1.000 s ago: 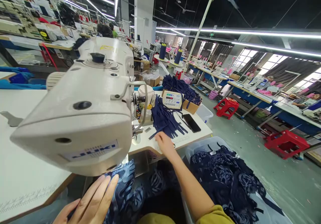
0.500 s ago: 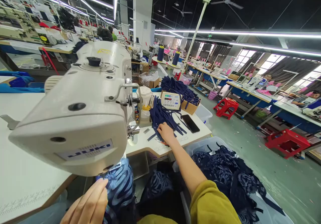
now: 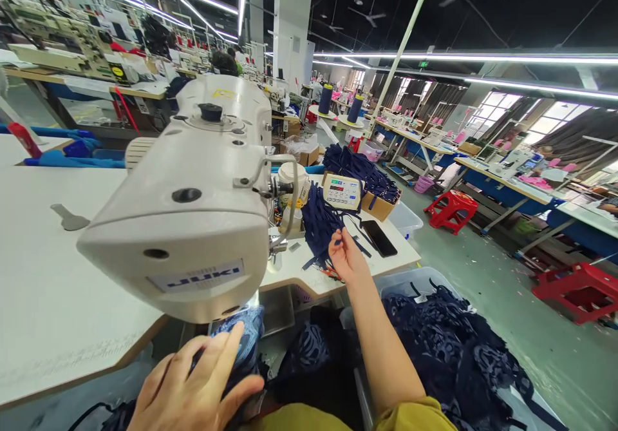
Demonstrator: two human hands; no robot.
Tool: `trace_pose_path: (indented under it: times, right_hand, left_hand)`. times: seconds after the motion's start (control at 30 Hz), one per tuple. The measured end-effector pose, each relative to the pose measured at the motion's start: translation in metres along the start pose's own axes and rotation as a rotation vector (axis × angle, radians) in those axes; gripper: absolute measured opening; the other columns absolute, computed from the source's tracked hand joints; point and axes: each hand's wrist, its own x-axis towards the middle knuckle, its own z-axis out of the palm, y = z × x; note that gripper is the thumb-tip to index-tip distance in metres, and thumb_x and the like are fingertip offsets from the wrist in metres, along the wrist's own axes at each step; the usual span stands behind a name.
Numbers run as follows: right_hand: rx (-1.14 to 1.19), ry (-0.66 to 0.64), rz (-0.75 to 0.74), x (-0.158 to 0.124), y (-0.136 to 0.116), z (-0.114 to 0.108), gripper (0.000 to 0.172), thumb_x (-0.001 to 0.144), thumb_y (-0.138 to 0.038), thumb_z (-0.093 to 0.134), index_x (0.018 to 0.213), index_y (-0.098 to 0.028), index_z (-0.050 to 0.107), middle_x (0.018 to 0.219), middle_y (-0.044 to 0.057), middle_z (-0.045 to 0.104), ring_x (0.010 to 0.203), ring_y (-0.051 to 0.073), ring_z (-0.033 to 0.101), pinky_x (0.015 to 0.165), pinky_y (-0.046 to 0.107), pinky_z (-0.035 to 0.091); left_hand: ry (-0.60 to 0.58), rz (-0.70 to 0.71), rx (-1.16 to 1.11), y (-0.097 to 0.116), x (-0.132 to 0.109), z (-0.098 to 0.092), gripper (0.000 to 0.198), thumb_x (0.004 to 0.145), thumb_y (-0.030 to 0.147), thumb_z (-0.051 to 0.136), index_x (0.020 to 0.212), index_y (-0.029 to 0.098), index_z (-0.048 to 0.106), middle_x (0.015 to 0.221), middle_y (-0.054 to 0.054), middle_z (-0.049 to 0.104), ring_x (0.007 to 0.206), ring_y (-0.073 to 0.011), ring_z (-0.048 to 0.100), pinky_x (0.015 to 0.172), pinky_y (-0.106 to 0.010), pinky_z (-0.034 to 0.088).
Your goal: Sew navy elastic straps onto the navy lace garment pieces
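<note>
My left hand (image 3: 197, 373) lies with its fingers stretched out and the thumb apart, over the patterned blue fabric (image 3: 248, 334) below the sewing machine head (image 3: 183, 225). At the pile of navy fabric straps (image 3: 321, 225), my right hand (image 3: 346, 256) is raised with its fingers curled together. Something dark shows at those fingertips, too small to make out. Orange-handled snips (image 3: 331, 272) lie beside that hand on the white machine table (image 3: 284, 275). The needle area is hidden behind the machine head.
A phone (image 3: 379, 238) and a control panel (image 3: 342, 192) stand right of the straps. Behind them a cardboard box (image 3: 379, 205) bears more navy straps. At lower right, a clear plastic bin (image 3: 434, 275) holds dark garments. Red stools (image 3: 451, 212) stand on the floor.
My right hand has lifted from the straps and turned, its fingers now upward. My left hand has moved right and spread its thumb. The whole view has shifted sideways.
</note>
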Motion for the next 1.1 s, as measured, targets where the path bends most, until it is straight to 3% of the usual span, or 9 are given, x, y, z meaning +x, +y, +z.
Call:
trace_pose_path:
  times: [0.1,0.2,0.27,0.37,0.53,0.67,0.93,1.1]
  right_hand:
    - [0.08,-0.108,0.197,-0.047,0.036,0.019,0.01,0.088,-0.023,0.061,0.084,-0.014,0.061,0.065,-0.002,0.051,0.053,0.003,0.047,0.049,0.01,0.045]
    - [0.108,-0.309,0.393,-0.082,0.061,0.037,0.022,0.084,-0.033,0.065,0.091,-0.012,0.066,0.074,0.0,0.055,0.053,0.003,0.046,0.046,0.012,0.041]
    - [-0.001,-0.411,0.345,-0.093,0.069,0.046,0.03,0.086,-0.042,0.061,0.094,-0.014,0.067,0.074,-0.001,0.054,0.052,0.003,0.044,0.045,0.014,0.039]
    - [-0.296,-0.465,0.129,-0.094,0.071,0.053,0.034,0.091,-0.046,0.052,0.093,-0.016,0.068,0.062,-0.005,0.044,0.048,0.004,0.04,0.046,0.016,0.035]
    - [-0.536,-0.497,-0.032,-0.085,0.072,0.052,0.025,0.09,-0.039,0.053,0.102,-0.018,0.06,0.063,-0.006,0.045,0.051,0.007,0.043,0.052,0.02,0.038]
    - [-0.584,-0.482,-0.029,-0.086,0.078,0.052,0.023,0.088,-0.031,0.055,0.107,-0.019,0.057,0.071,-0.004,0.048,0.057,0.009,0.045,0.053,0.02,0.039]
    - [-0.553,-0.512,-0.007,-0.096,0.092,0.056,0.022,0.085,-0.022,0.058,0.107,-0.02,0.056,0.072,-0.004,0.048,0.068,0.011,0.049,0.067,0.024,0.043]
    - [-0.592,-0.478,-0.015,-0.097,0.091,0.058,0.023,0.085,-0.022,0.056,0.109,-0.02,0.055,0.073,-0.004,0.049,0.066,0.011,0.046,0.065,0.024,0.041]
  left_hand:
    - [-0.051,0.006,0.017,0.007,0.013,-0.006,0.044,0.095,0.04,0.037,0.115,0.009,0.06,0.101,-0.012,0.066,0.094,-0.0247,0.057,0.086,-0.039,0.039]
    - [-0.076,0.039,-0.013,0.013,0.017,-0.011,0.037,0.096,0.026,0.032,0.109,0.008,0.062,0.105,-0.013,0.066,0.094,-0.0205,0.06,0.089,-0.034,0.042]
    - [-0.081,0.076,-0.008,0.014,0.015,-0.015,0.039,0.094,0.015,0.027,0.109,0.01,0.062,0.107,-0.011,0.066,0.095,-0.0183,0.062,0.088,-0.032,0.044]
    - [-0.06,0.116,-0.033,0.011,0.009,-0.018,0.045,0.089,0.005,0.023,0.109,0.015,0.063,0.108,-0.007,0.068,0.097,-0.0158,0.063,0.088,-0.03,0.046]
    - [-0.03,0.03,-0.19,0.003,-0.012,-0.011,0.035,0.089,0.006,0.036,0.115,0.01,0.059,0.118,-0.01,0.065,0.112,-0.0155,0.059,0.101,-0.026,0.042]
    - [-0.043,-0.02,-0.301,0.001,-0.023,-0.004,0.034,0.088,0.006,0.041,0.117,0.009,0.058,0.123,-0.01,0.062,0.119,-0.0142,0.055,0.107,-0.025,0.038]
    - [-0.051,0.145,-0.217,-0.002,-0.008,-0.009,0.042,0.088,0.004,0.037,0.123,0.015,0.058,0.131,-0.004,0.059,0.126,-0.0134,0.048,0.112,-0.028,0.033]
    - [-0.035,0.202,-0.222,-0.008,-0.008,-0.009,0.044,0.087,0.001,0.037,0.125,0.013,0.056,0.133,-0.004,0.057,0.128,-0.0138,0.046,0.114,-0.028,0.03]
